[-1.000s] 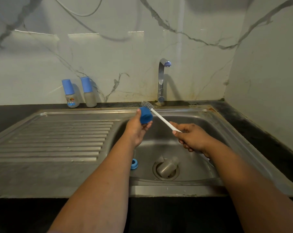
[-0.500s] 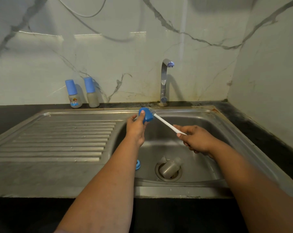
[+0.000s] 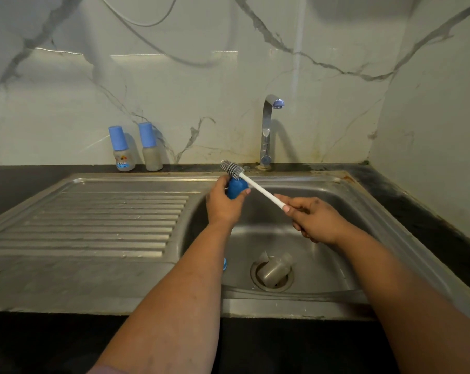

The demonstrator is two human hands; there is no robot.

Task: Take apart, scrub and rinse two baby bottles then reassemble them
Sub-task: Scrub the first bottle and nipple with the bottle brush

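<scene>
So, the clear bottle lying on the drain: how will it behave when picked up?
The bottle body lies on its side over the drain, so a nudge probably rolls it. It looks empty and plastic, likely light. It may be slippery if wet.

Pale marble walls (image 3: 228,76) with grey veins meet in a corner above a dark tabletop (image 3: 417,201), light glinting off them.

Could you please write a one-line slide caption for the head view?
Left hand holds a blue bottle cap while right hand works a bottle brush over the sink.
</scene>
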